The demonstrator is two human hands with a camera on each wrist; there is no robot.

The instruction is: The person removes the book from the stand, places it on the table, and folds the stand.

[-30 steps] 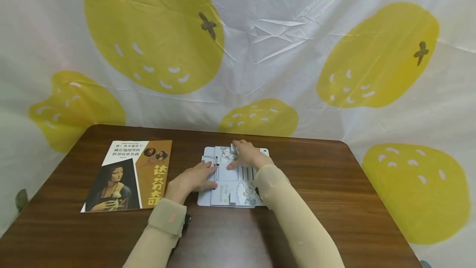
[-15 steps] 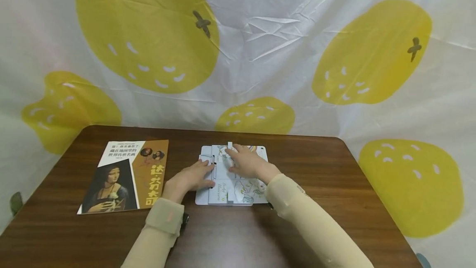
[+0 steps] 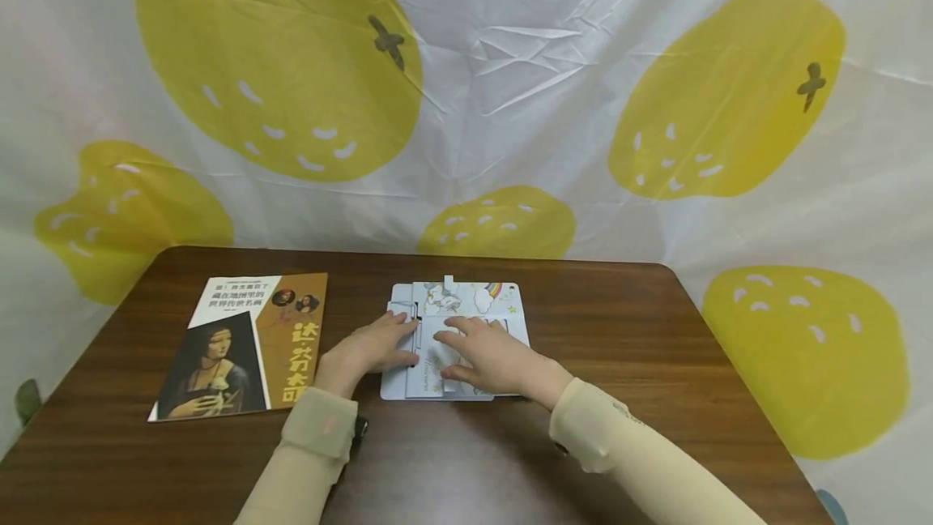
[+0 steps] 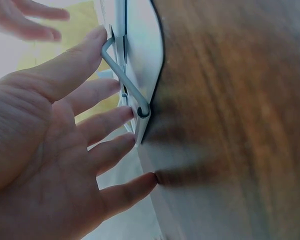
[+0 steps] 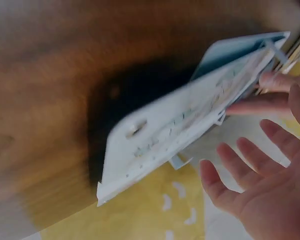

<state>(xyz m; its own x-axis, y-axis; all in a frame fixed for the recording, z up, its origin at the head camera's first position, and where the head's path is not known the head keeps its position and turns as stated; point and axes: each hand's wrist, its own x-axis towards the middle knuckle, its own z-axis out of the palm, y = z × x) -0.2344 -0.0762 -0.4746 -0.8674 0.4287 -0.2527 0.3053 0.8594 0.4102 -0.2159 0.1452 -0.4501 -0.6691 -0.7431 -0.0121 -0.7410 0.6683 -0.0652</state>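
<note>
A pale clipboard lies flat on the table, with a unicorn-and-rainbow printed surface on top. Its wire clip is at the left end. My left hand rests fingertips and thumb along that end, fingers spread. My right hand is over the middle and near part of the printed surface, fingers apart and slightly bent. In the right wrist view nothing shows in my right palm. A narrow white strip juts past the far edge; its middle is hidden by my right hand.
Left of the clipboard lies a magazine with a painted portrait on its cover. Brown wood table surrounds both. Behind its far edge hangs a white curtain with yellow fruit prints.
My right hand has come from the far edge toward me, away from the strip, uncovering the rainbow corner. The strip's end now shows past the far edge. My left hand stays at the clip.
</note>
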